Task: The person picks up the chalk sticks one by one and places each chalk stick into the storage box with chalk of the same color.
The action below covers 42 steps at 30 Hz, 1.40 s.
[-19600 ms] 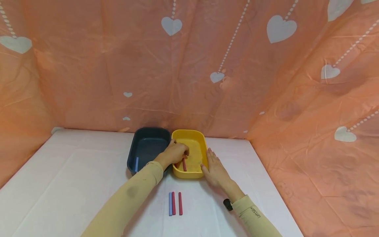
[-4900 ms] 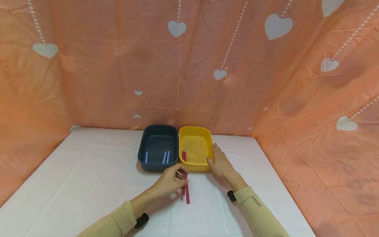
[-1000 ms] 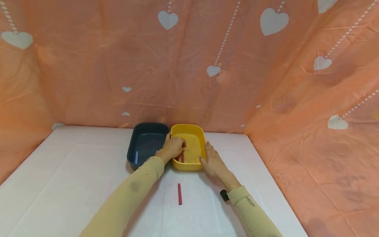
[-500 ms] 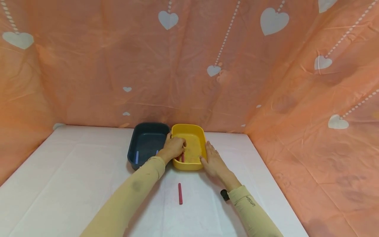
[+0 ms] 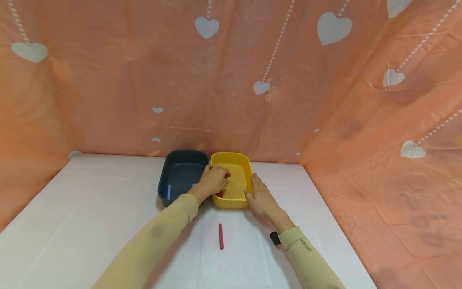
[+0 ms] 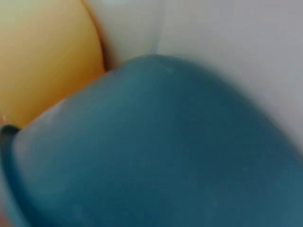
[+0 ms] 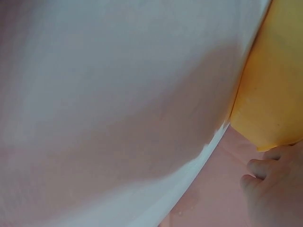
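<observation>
In the head view my left hand (image 5: 215,179) is over the left part of the yellow tray (image 5: 231,204), finger and thumb slightly apart. Red chalk sticks (image 5: 221,194) show only in part beneath it. My right hand (image 5: 262,199) lies with straight fingers along that tray's right side, thumb at the rim; its fingertips (image 7: 258,169) touch the outer wall in the right wrist view. One red chalk stick (image 5: 221,236) lies on the white table in front. To the left, a dark blue tray (image 5: 162,176) has a blue chalk stick (image 5: 169,192) inside and another (image 5: 193,185) partly hidden by my left forearm.
Both trays stand side by side near the back of the white-covered table (image 5: 108,208). An orange curtain (image 5: 231,80) with white hearts rises behind and along both sides. The blue tray's outer wall (image 6: 165,142) fills most of the left wrist view.
Over the last second, the red chalk stick under my left hand has dropped from sight between the fingers, which have parted slightly. Earlier, more sticks lay on the table. My right hand stays put.
</observation>
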### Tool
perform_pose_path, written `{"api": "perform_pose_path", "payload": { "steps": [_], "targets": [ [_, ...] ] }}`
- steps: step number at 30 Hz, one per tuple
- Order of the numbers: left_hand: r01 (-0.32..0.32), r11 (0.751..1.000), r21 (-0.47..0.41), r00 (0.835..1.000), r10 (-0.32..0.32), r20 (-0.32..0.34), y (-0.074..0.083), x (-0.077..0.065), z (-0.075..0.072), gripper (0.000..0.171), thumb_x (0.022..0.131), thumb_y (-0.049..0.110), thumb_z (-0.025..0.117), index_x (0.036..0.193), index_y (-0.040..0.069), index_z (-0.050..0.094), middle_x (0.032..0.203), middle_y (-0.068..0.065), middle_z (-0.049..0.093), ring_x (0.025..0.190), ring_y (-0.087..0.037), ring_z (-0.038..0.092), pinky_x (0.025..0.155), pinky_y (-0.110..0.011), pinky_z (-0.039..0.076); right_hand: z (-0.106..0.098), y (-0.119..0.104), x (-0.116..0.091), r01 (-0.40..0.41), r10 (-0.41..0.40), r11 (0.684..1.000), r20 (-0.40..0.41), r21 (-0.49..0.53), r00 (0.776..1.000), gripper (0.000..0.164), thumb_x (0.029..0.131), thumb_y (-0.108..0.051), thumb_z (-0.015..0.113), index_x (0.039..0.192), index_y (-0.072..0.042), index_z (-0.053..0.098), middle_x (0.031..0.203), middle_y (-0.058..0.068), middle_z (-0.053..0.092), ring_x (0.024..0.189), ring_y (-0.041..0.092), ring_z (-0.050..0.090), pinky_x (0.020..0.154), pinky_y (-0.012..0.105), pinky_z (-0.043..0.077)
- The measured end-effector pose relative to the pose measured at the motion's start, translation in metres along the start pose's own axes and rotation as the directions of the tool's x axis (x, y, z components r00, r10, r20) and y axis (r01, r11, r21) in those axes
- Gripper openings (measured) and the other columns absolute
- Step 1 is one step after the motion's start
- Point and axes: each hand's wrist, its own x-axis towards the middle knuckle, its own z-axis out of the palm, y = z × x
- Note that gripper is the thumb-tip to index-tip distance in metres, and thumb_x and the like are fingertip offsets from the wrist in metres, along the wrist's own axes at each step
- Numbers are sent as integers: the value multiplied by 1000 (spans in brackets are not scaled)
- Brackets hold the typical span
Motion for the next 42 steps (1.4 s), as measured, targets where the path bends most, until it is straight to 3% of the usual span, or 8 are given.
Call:
{"api": "perform_pose_path", "payload": {
  "steps": [6, 13, 18, 23, 26, 31, 42],
  "targets": [
    [-13, 998, -69, 998, 10, -55, 9, -17, -7, 23, 99, 21, 70, 120, 12, 73, 115, -4, 70, 107, -23, 66, 103, -47, 44, 1, 2, 0, 13, -13, 1000, -4, 6, 1000, 73, 109, -33, 44, 162, 8, 15, 171, 24, 12, 157, 42, 17, 126, 54, 16],
    [-26, 980, -197, 990, -3, -143, 17, -40, -14, 26, 98, 21, 72, 121, 10, 72, 114, -4, 66, 93, -20, 65, 86, -40, 53, 2, 5, 2, 29, -29, 1000, -26, -7, 999, 73, 108, -34, 45, 161, 9, 17, 171, 24, 13, 156, 42, 19, 126, 54, 17],
    [-54, 952, -303, 980, -8, -199, 21, -58, -17, 26, 96, 20, 74, 120, 10, 70, 111, -3, 64, 84, -16, 60, 73, -33, 52, 2, 6, 2, 35, -35, 999, -31, -7, 999, 73, 108, -33, 45, 160, 10, 18, 170, 25, 14, 156, 43, 20, 125, 55, 18],
    [-81, 921, -380, 972, -10, -233, 23, -77, -14, 25, 95, 16, 74, 118, 8, 69, 104, -6, 62, 82, -16, 56, 72, -30, 49, 1, 4, 1, 34, -35, 999, -18, -4, 999, 73, 108, -33, 45, 160, 10, 18, 170, 26, 13, 156, 43, 19, 125, 55, 18],
    [-90, 919, -385, 968, -10, -252, 24, -87, -10, 23, 94, 16, 73, 116, 9, 69, 98, -6, 61, 81, -14, 55, 72, -30, 48, 1, 3, 1, 34, -34, 999, -18, -10, 999, 73, 108, -33, 45, 160, 10, 18, 170, 26, 13, 156, 43, 19, 125, 55, 18],
    [-67, 926, -372, 973, -22, -231, 27, -101, -4, 26, 93, 16, 73, 117, 7, 69, 101, -6, 62, 84, -15, 57, 76, -34, 52, 0, 3, 1, 31, -31, 1000, -20, -5, 999, 72, 109, -32, 45, 160, 10, 18, 170, 26, 13, 156, 44, 19, 125, 56, 17],
    [11, 949, -316, 996, -38, -79, 30, -118, 8, 30, 93, 19, 77, 118, 8, 64, 107, -3, 58, 89, -19, 59, 85, -42, 56, 1, 4, 0, 38, -38, 999, -17, 12, 999, 73, 109, -33, 44, 161, 10, 16, 170, 25, 12, 156, 43, 18, 125, 56, 17]
  ]
}}
